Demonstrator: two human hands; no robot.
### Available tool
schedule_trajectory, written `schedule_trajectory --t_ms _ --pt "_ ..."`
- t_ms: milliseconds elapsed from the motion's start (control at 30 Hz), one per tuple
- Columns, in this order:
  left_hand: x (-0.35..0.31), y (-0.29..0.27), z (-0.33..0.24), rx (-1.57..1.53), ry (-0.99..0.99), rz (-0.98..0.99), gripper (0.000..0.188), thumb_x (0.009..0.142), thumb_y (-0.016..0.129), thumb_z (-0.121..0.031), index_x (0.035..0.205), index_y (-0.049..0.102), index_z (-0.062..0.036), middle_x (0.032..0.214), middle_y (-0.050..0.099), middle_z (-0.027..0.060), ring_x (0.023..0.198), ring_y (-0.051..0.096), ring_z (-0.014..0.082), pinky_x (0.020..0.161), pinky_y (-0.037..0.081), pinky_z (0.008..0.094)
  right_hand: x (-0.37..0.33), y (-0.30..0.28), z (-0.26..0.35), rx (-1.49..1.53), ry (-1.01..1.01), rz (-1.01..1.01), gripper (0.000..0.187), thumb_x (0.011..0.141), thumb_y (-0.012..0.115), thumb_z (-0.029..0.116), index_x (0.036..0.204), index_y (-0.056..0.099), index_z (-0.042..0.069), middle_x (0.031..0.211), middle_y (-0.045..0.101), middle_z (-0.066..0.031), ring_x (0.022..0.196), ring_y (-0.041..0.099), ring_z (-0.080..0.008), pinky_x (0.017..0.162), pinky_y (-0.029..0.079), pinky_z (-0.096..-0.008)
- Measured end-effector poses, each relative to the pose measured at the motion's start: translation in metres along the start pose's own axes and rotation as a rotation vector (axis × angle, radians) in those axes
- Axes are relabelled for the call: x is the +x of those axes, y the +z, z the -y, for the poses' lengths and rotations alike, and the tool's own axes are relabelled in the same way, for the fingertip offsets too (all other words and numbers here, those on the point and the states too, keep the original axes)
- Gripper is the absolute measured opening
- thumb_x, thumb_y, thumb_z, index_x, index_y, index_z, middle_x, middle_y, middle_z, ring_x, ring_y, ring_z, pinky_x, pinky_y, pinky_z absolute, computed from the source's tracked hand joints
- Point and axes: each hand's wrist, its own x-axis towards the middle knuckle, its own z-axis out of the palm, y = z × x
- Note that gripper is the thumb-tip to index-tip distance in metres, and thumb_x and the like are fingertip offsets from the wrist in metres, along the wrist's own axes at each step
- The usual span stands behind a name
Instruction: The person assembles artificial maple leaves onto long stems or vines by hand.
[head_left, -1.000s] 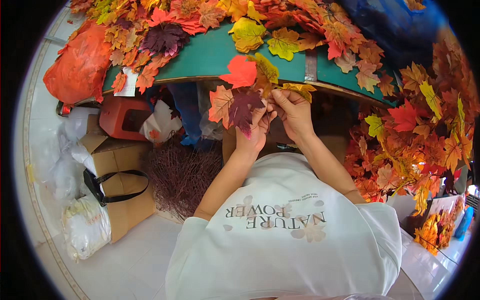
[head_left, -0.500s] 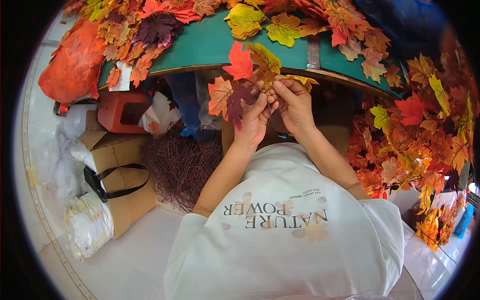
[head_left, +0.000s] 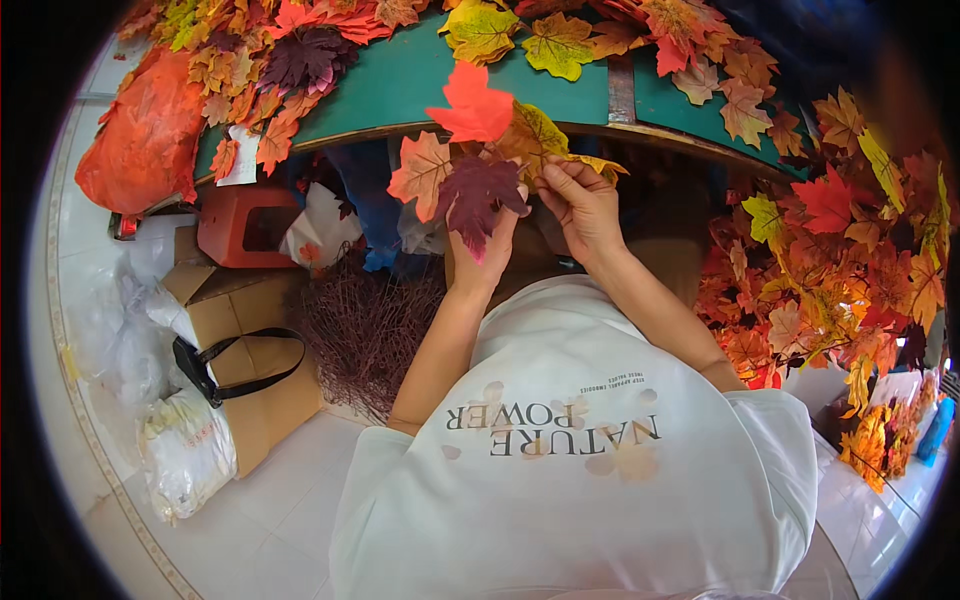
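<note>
Between my two hands, just off the near edge of the green table, is a spray of artificial maple leaves (head_left: 478,205) in red, orange, dark purple and yellow. My left hand (head_left: 503,235) is closed on the spray from below; the purple leaf covers most of its fingers. With thumb and forefinger pinched together, my right hand (head_left: 585,205) grips the spray near the base of a yellow leaf (head_left: 538,138). The thin stems between the hands are mostly hidden.
Loose maple leaves lie across the green table (head_left: 400,82). Below it stand a red-orange plastic stool (head_left: 222,215), a bundle of dark twigs (head_left: 365,325) and a cardboard box (head_left: 265,400) with a black strap. Finished-looking leaf branches (head_left: 820,290) crowd the right side.
The leaf spray has swung slightly left and turned, so the purple leaf now faces up, over my left fingers. My right hand stays pinched in nearly the same place.
</note>
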Motion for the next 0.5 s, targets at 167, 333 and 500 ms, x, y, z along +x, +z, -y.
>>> schedule_trajectory --t_ms 167,333,500 --pt "0.0 0.004 0.002 -0.301 -0.108 0.028 0.04 0.085 0.061 -0.005 0.123 0.05 -0.0019 0.092 0.059 0.0032 0.07 0.056 0.0092 0.06 0.052 0.0232 -0.004 0.004 -0.001 0.006 0.015 0.023 0.014 0.081 0.066 0.007 0.095 0.064 0.002 0.088 0.067 -0.0071 0.077 0.065 -0.0134 0.069 0.054 -0.0226" --pt "0.001 0.011 0.004 -0.301 -0.107 0.003 0.039 0.086 0.061 -0.007 0.124 0.05 -0.0057 0.083 0.057 0.0007 0.071 0.056 0.008 0.063 0.049 0.0204 -0.01 0.006 -0.002 0.039 0.04 0.08 0.015 0.082 0.065 0.006 0.096 0.063 0.001 0.086 0.066 -0.0063 0.074 0.063 -0.0125 0.065 0.053 -0.0227" --pt "0.003 0.011 0.01 -0.315 -0.111 -0.031 0.035 0.084 0.062 -0.003 0.118 0.052 -0.0029 0.083 0.058 0.0027 0.07 0.057 0.0089 0.06 0.051 0.022 -0.013 0.007 0.0 0.046 0.031 0.069 0.015 0.082 0.065 0.005 0.097 0.064 0.0 0.087 0.066 -0.0062 0.072 0.062 -0.0121 0.062 0.051 -0.0226"
